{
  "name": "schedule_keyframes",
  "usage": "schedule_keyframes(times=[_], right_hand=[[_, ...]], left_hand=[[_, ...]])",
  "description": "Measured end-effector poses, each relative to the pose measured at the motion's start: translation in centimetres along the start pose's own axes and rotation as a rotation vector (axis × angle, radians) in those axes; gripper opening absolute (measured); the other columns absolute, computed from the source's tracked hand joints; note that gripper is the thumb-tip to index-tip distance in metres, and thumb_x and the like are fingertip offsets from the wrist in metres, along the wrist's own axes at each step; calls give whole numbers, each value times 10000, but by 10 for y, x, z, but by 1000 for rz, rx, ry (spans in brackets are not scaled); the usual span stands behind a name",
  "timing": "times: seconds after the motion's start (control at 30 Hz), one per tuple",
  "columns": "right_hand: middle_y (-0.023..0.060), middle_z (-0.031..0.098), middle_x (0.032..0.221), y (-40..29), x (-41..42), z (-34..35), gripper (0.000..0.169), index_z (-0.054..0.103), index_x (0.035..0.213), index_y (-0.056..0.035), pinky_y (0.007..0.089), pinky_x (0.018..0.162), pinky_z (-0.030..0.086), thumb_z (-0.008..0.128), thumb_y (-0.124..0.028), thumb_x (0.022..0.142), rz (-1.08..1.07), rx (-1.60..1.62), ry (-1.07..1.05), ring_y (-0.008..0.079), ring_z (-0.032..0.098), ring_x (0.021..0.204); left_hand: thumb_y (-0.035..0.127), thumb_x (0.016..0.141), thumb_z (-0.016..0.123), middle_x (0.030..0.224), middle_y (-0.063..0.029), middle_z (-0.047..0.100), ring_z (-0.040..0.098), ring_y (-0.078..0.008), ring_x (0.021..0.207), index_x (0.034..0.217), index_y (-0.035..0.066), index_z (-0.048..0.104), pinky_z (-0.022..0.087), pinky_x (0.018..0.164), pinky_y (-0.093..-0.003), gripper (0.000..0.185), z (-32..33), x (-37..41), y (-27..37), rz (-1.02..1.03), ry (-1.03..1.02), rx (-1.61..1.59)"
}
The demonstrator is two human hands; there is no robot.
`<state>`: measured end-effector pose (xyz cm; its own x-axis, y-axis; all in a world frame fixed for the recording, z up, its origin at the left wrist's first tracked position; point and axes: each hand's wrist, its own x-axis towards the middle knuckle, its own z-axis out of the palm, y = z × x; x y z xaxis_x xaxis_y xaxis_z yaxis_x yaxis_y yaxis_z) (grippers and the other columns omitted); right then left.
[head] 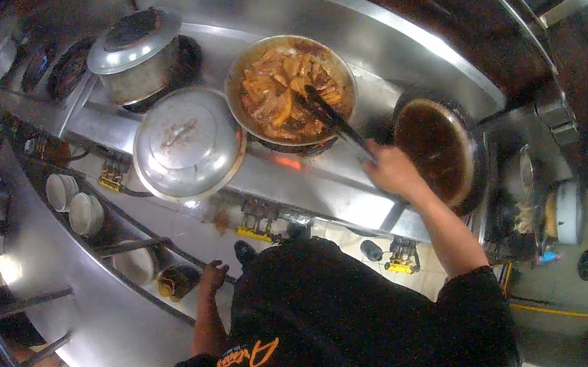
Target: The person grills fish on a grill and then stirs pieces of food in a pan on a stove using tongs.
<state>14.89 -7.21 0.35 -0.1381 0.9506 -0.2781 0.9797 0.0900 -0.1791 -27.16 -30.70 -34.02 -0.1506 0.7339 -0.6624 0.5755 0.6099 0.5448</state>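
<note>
My right hand (pixel 393 170) grips a pair of tongs (pixel 339 125) with dark ends and a metal handle end. The tips of the tongs reach into a wide round pan (pixel 353 92) on the range. Pieces of food in brown-orange sauce (pixel 280 89) fill the pan; they look like stewed meat, but I cannot tell for sure. Down at my left side, my left hand (pixel 213 278) holds nothing, its fingers loosely bent beside the edge of a steel counter with a shelf. A domed metal lid (pixel 188 142) leans at the range's front, left of the pan.
A lidded metal pot (pixel 142 81) stands at the back left of the range. Dark brown liquid fills a large pot (pixel 467 157) on the right. Stacked white bowls (pixel 84 213) and a jar (pixel 177 282) sit on the shelf to my left. Yellow-marked burner valves (pixel 253 234) line the range front.
</note>
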Motion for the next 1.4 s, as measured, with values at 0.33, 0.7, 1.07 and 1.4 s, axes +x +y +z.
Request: schedule_keyframes(times=[0.33,0.7,1.07,1.4], right_hand=[[284,591,839,36,-24,-25,409,545,1089,40,466,783,470,591,-210,769,-85,32,117,422,587,827],[226,612,932,5,-8,-90,447,566,1112,2,418,704,496,585,-328,812,206,108,-489,300,637,686],[266,591,977,1,4,-63,451,542,1121,26,445,876,428,565,-288,799,-209,-18,80,396,571,939],[266,604,891,-65,122,35,414,478,1149,31,460,777,468,533,-210,817,-267,-83,32,403,592,857]], left_hand=[[279,802,606,910,-183,640,605,-357,846,1115,43,560,478,732,-411,394,-51,-17,137,183,194,15],[201,765,584,840,-205,613,584,-390,785,905,59,588,463,700,-452,200,-30,-8,169,427,113,132],[252,793,590,790,-189,627,595,-362,773,1032,41,552,468,691,-437,321,-35,-28,126,361,262,195],[293,789,620,791,-191,638,608,-347,810,1051,15,568,471,732,-424,386,-47,-39,119,245,206,223]])
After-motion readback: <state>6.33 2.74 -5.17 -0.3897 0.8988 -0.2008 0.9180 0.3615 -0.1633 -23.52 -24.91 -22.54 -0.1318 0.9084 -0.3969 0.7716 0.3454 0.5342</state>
